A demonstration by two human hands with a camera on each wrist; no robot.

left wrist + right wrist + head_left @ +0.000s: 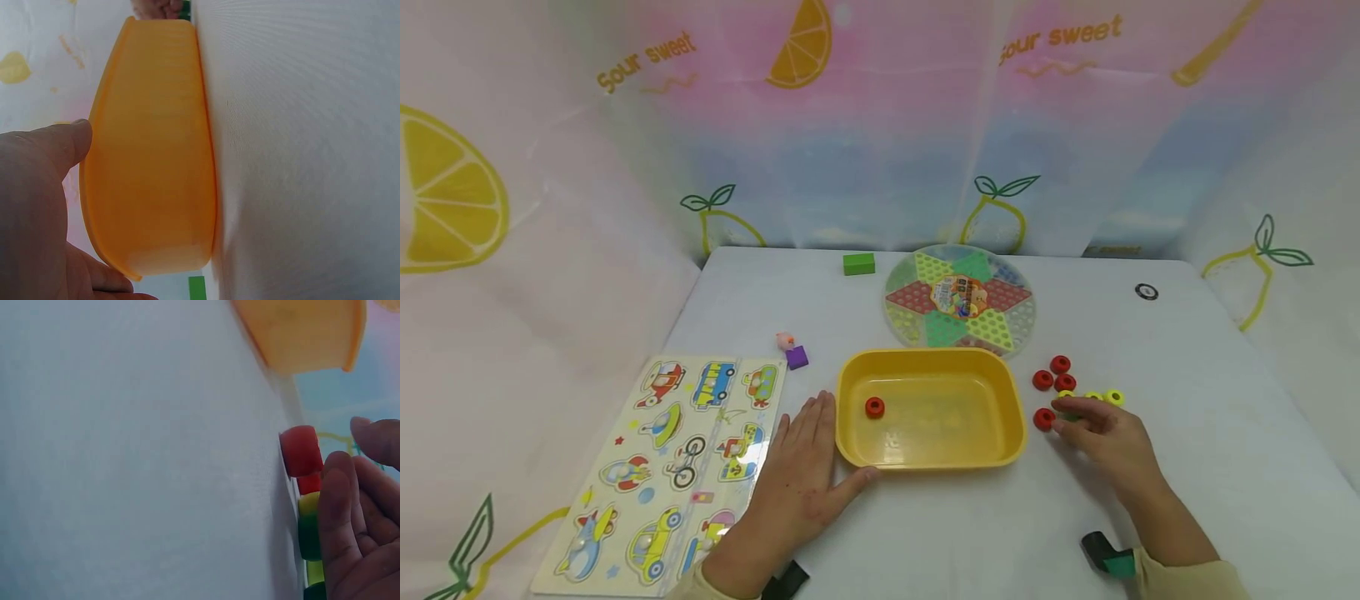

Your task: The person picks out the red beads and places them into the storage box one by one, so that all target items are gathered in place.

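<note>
A yellow plastic tray [931,464] stands on the table with one red bead [874,407] inside, towards its left end. My left hand [801,475] lies against the tray's left end with straight fingers; in the left wrist view its thumb [78,140] touches the rim. To the right of the tray, my right hand [1108,442] hovers at a red bead [1043,419]. Its thumb and forefinger stand apart with nothing between them, the fingertips right by that bead in the right wrist view. Yellow beads [1114,397] and green ones [310,537] are partly hidden behind this hand.
Several more red beads [1060,364] sit just beyond the right hand. Behind the tray lies a round star-patterned game board [917,296]. A picture puzzle board [647,467] is at left, a purple block [797,357] and green block [859,264] farther back, a small black disc [1146,292] far right.
</note>
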